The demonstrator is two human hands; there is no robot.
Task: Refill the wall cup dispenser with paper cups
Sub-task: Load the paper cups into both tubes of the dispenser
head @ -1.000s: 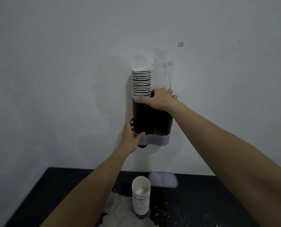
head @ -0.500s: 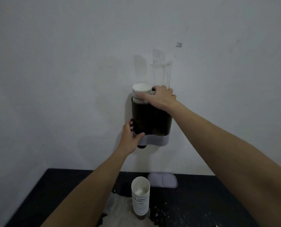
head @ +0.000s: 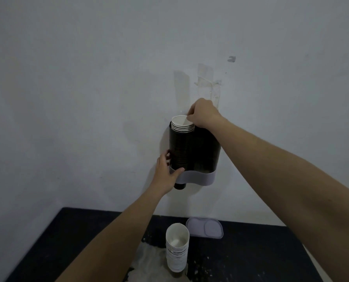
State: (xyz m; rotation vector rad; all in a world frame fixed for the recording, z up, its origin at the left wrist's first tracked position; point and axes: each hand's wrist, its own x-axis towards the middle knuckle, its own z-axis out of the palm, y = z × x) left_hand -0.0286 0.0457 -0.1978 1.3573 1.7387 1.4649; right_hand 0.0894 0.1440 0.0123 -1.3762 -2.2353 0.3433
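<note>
Paper cups (head: 182, 124) stand nested in the left tube of the wall cup dispenser (head: 194, 153), only the top few white rims showing above its dark wall. The right hand (head: 202, 115) sits at the upper right edge of that stack, fingers curled down toward the top cup's rim; whether they pinch the rim or only touch it cannot be told, since the fingertips are hidden behind the knuckles. The left hand (head: 166, 173) grips the dispenser's lower left side, thumb laid across the pale band (head: 198, 177) that wraps its base, the other fingers around the far side and mostly out of sight. A short dark spout (head: 179, 185) pokes out under the band, partly covered by that hand.

The dispenser is a dark, smooth double cylinder fixed to a plain grey-white wall (head: 88, 98). Above it, strips of clear tape (head: 207, 84) and a small grey mark (head: 231, 59) show on the paint; what the tape holds is hard to make out.

Below, a black table (head: 250, 251) meets the wall, its surface speckled with pale flecks. A second stack of paper cups (head: 177, 249) stands upright on it, open end up, beside a crumpled whitish sheet (head: 149, 259) partly hidden by the left forearm. A pale lid (head: 205, 227) with rounded corners lies flat just behind the stack, near the wall. Both forearms are cut off by the frame's lower edge.
</note>
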